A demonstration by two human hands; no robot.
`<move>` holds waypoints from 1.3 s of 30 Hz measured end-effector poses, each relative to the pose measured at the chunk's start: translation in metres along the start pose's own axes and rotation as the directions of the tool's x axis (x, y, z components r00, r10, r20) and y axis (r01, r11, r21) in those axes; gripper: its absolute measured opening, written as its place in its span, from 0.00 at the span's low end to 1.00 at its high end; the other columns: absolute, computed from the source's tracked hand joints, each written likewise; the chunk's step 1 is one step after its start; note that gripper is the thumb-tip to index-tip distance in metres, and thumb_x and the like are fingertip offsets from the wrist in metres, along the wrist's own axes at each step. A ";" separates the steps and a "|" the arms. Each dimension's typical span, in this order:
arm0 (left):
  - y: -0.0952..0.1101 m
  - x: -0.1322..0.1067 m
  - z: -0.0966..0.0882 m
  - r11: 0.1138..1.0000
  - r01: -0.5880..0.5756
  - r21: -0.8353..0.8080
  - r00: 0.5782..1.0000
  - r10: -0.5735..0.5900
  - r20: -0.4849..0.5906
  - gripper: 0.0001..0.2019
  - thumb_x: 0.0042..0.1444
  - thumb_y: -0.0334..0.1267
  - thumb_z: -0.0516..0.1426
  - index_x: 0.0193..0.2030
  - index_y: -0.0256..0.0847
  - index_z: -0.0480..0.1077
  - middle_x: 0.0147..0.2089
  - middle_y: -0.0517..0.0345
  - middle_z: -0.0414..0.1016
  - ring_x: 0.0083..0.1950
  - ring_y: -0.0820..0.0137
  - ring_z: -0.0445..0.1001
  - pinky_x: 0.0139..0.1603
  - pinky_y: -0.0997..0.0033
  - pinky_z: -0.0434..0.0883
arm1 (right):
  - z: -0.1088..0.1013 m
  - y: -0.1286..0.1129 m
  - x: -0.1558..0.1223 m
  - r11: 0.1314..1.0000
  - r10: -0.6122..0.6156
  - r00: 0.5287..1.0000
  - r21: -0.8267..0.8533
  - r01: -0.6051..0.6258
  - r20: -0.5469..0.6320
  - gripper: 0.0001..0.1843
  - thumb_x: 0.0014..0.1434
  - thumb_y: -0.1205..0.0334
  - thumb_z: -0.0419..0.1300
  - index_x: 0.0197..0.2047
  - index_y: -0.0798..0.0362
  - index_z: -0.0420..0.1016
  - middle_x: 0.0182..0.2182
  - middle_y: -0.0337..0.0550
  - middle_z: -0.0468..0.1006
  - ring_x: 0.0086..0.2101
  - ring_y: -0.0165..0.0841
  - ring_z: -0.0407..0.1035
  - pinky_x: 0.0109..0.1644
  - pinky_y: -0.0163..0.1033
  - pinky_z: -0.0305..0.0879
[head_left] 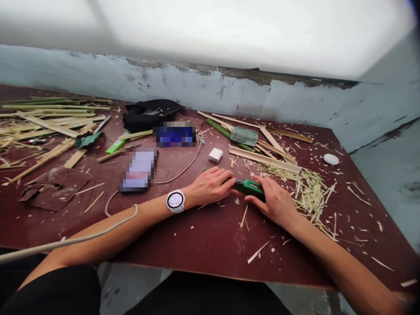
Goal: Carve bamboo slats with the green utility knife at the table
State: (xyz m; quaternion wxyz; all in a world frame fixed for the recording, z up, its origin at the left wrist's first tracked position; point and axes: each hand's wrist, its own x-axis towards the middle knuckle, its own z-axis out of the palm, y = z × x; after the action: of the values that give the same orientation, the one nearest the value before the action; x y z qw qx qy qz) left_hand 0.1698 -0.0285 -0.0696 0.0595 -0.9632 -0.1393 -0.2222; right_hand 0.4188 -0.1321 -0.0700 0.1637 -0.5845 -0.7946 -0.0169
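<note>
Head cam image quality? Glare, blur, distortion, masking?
Head view: glare bleaches the top, above the wall; head view: pixelation masks the phone and blue-lit screen; head view: left hand, right hand fairly clear, right forearm blurs toward the corner.

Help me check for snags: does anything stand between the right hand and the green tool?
Nothing visible does: the right hand grips the green tool, thumb and fingers on either side. The left hand is at the tool's other end; what its fingers cover is hidden. The white plug lies beyond, clear of both.
</note>
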 end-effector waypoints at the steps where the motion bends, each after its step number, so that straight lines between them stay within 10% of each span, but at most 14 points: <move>1: 0.000 -0.001 -0.001 1.000 0.002 0.014 1.000 -0.001 -0.026 0.16 0.73 0.46 0.50 0.48 0.34 0.71 0.46 0.46 0.76 0.43 0.62 0.73 0.44 0.63 0.69 | -0.001 0.001 0.000 1.000 -0.008 1.000 -0.004 0.008 0.004 0.37 0.64 0.36 0.58 0.62 0.58 0.65 0.50 0.57 0.78 0.48 0.49 0.75 0.50 0.50 0.73; 10: 0.005 -0.005 -0.003 0.986 0.156 0.065 0.983 -0.149 -0.103 0.20 0.70 0.53 0.52 0.41 0.35 0.71 0.40 0.49 0.75 0.38 0.62 0.70 0.39 0.62 0.67 | -0.010 0.008 0.000 0.985 -0.142 0.989 -0.089 0.145 0.038 0.09 0.65 0.57 0.63 0.46 0.52 0.76 0.38 0.45 0.83 0.38 0.41 0.74 0.39 0.42 0.66; 19: 0.005 0.005 -0.009 0.976 0.190 0.106 0.982 -0.187 -0.037 0.21 0.68 0.53 0.51 0.44 0.35 0.73 0.43 0.46 0.76 0.45 0.56 0.71 0.49 0.56 0.64 | -0.016 0.011 0.003 0.992 -0.114 0.993 -0.051 0.116 0.037 0.09 0.60 0.64 0.65 0.45 0.51 0.77 0.37 0.43 0.83 0.37 0.40 0.73 0.39 0.40 0.63; 30: 0.009 0.012 0.005 0.977 0.182 0.107 0.976 -0.193 0.100 0.20 0.71 0.49 0.50 0.40 0.35 0.74 0.39 0.45 0.76 0.40 0.59 0.73 0.39 0.62 0.61 | -0.014 0.022 0.004 0.983 -0.133 0.989 -0.122 0.140 0.066 0.09 0.63 0.58 0.65 0.45 0.52 0.77 0.37 0.46 0.83 0.38 0.42 0.76 0.37 0.41 0.65; 35: 0.015 0.008 -0.006 0.944 0.329 0.026 0.934 -0.329 0.136 0.26 0.73 0.52 0.43 0.40 0.35 0.73 0.39 0.44 0.75 0.40 0.59 0.72 0.38 0.62 0.61 | -0.020 0.030 0.001 0.990 -0.136 0.966 -0.071 0.124 -0.222 0.14 0.67 0.57 0.62 0.53 0.53 0.76 0.43 0.49 0.83 0.42 0.43 0.78 0.43 0.44 0.69; 39: 0.016 0.002 -0.015 0.871 0.478 -0.112 0.871 -0.453 0.189 0.23 0.74 0.47 0.42 0.45 0.34 0.72 0.42 0.41 0.73 0.41 0.57 0.71 0.37 0.62 0.62 | -0.021 0.030 -0.003 0.956 0.055 0.824 0.269 0.121 -0.563 0.13 0.70 0.53 0.57 0.51 0.51 0.75 0.33 0.43 0.80 0.34 0.37 0.77 0.48 0.47 0.72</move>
State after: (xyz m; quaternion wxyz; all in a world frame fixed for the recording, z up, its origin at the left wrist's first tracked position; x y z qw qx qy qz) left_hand 0.1704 -0.0459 -0.0561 -0.0819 -0.9170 -0.3543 -0.1638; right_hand 0.4522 -0.1299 -0.0562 0.4757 -0.5084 -0.7140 -0.0739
